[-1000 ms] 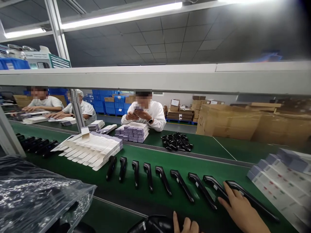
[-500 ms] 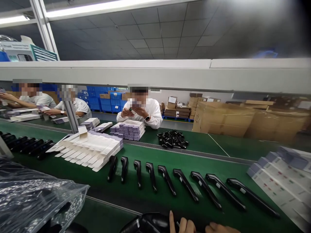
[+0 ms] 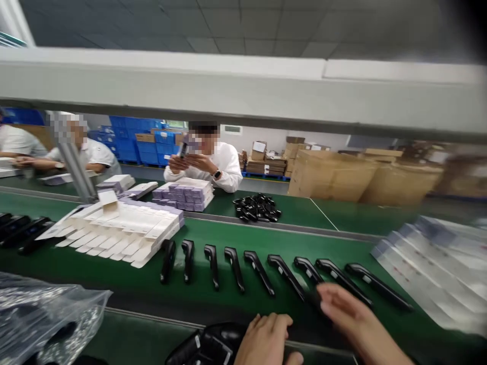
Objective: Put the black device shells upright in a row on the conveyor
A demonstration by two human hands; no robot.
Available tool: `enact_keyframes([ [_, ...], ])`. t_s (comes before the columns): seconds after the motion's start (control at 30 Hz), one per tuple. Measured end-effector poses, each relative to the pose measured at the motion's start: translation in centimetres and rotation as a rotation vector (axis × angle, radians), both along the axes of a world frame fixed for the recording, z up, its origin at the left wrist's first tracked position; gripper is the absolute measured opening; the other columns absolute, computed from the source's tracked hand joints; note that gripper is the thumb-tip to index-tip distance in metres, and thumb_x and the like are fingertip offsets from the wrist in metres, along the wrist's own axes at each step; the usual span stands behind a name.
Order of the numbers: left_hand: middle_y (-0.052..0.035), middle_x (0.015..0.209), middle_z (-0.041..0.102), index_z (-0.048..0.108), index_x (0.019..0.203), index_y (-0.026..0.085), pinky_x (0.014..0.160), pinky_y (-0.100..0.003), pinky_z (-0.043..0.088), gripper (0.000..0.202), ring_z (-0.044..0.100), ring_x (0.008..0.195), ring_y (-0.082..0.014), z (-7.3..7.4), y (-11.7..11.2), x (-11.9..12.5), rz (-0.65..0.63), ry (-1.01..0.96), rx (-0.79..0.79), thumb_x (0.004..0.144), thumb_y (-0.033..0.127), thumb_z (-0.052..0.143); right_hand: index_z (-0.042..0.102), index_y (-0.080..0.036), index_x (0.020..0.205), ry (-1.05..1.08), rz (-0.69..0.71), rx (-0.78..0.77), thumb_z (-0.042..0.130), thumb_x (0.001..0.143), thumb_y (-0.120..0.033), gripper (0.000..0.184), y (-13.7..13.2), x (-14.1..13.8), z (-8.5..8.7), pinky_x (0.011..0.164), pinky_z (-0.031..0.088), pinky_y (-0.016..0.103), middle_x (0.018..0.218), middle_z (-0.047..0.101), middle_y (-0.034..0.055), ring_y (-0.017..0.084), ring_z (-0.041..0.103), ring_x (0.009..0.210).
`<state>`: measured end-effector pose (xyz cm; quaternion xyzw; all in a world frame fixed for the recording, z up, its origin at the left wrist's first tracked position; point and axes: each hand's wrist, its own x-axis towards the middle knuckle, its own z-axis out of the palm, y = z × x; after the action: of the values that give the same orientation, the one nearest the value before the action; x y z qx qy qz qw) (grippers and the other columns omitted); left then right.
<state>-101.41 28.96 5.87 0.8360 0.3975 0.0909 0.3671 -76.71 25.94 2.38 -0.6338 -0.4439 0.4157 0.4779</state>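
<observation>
Along the green belt lies a slanted row of black, bent-headed handheld devices with small pale labels, one of them a device near the middle. My right hand, smeared by motion, is over the right part of this row and covers the lower end of one device. A dark blur at its fingertips cannot be made out. At the near edge, my left hand has its fingers bent forward and its thumb apart, with nothing visible in between. Just left of it sits a cluster of similar black devices.
Flat white cartons lie fanned on the belt; more cartons are stacked at right. A clear plastic bag occupies the near left. Opposite, a co-worker sits behind purple-white boxes and a black pile.
My right hand has come up from the bottom edge to the device row. My left hand has risen further into view beside the cluster. The camera view has tilted down and shifted.
</observation>
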Motion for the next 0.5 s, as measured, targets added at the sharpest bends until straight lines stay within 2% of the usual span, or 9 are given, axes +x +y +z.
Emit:
enact_keyframes([
  [0.1, -0.0029, 0.115, 0.065, 0.060, 0.121, 0.033, 0.098, -0.036, 0.044, 0.028, 0.061, 0.105, -0.0240, -0.2, 0.5, 0.8, -0.215, -0.006, 0.053, 0.095, 0.033, 0.050, 0.067, -0.022, 0.114, -0.227, -0.081, 0.069, 0.067, 0.077, -0.049, 0.046, 2.6, 4.5, 0.5, 0.087, 0.050, 0.034, 0.100, 0.067, 0.0063, 0.026, 0.063, 0.098],
  [0.2, -0.0023, 0.121, 0.063, 0.058, 0.123, 0.032, 0.104, -0.039, 0.039, 0.028, 0.059, 0.110, -0.0242, -0.5, 0.9, 2.6, -0.439, 0.010, 0.140, 0.095, 0.031, 0.054, 0.067, -0.017, 0.116, -0.402, -0.094, 0.018, 0.060, 0.080, -0.042, 0.044, 4.2, 7.1, -0.9, 0.086, 0.050, 0.037, 0.096, 0.068, 0.0074, 0.025, 0.065, 0.092],
  [0.27, -0.0047, 0.127, 0.061, 0.058, 0.125, 0.028, 0.106, -0.042, 0.039, 0.032, 0.057, 0.115, -0.0269, -0.4, 0.8, 4.0, -0.552, 0.051, 0.215, 0.093, 0.031, 0.061, 0.067, -0.015, 0.113, -0.530, -0.096, 0.020, 0.055, 0.084, -0.036, 0.038, 4.4, 7.1, -2.3, 0.091, 0.049, 0.039, 0.100, 0.069, 0.0092, 0.026, 0.064, 0.096],
  [0.37, -0.0098, 0.125, 0.062, 0.061, 0.122, 0.021, 0.104, -0.047, 0.044, 0.041, 0.057, 0.116, -0.0311, -0.3, 0.2, 5.9, -0.589, 0.111, 0.317, 0.087, 0.038, 0.072, 0.064, -0.013, 0.115, -0.797, -0.106, 0.059, 0.047, 0.089, -0.026, 0.033, 4.2, 5.7, -4.0, 0.100, 0.043, 0.039, 0.114, 0.065, 0.0129, 0.027, 0.059, 0.110],
  [0.43, -0.0112, 0.116, 0.066, 0.064, 0.116, 0.017, 0.100, -0.049, 0.048, 0.034, 0.059, 0.112, -0.0320, -0.4, -0.1, 6.7, -0.586, 0.150, 0.383, 0.087, 0.035, 0.071, 0.056, -0.011, 0.126, -0.945, -0.095, 0.020, 0.041, 0.092, -0.018, 0.038, 4.2, 4.7, -4.7, 0.101, 0.042, 0.038, 0.120, 0.063, 0.0148, 0.027, 0.057, 0.114],
  [0.5, -0.0118, 0.107, 0.068, 0.066, 0.107, 0.015, 0.093, -0.049, 0.052, 0.020, 0.061, 0.107, -0.0323, -0.8, -0.3, 6.9, -0.602, 0.214, 0.446, 0.088, 0.022, 0.066, 0.050, -0.008, 0.133, -1.072, -0.076, -0.060, 0.037, 0.095, -0.015, 0.041, 4.5, 3.9, -4.8, 0.097, 0.044, 0.039, 0.118, 0.063, 0.0181, 0.029, 0.058, 0.110],
])
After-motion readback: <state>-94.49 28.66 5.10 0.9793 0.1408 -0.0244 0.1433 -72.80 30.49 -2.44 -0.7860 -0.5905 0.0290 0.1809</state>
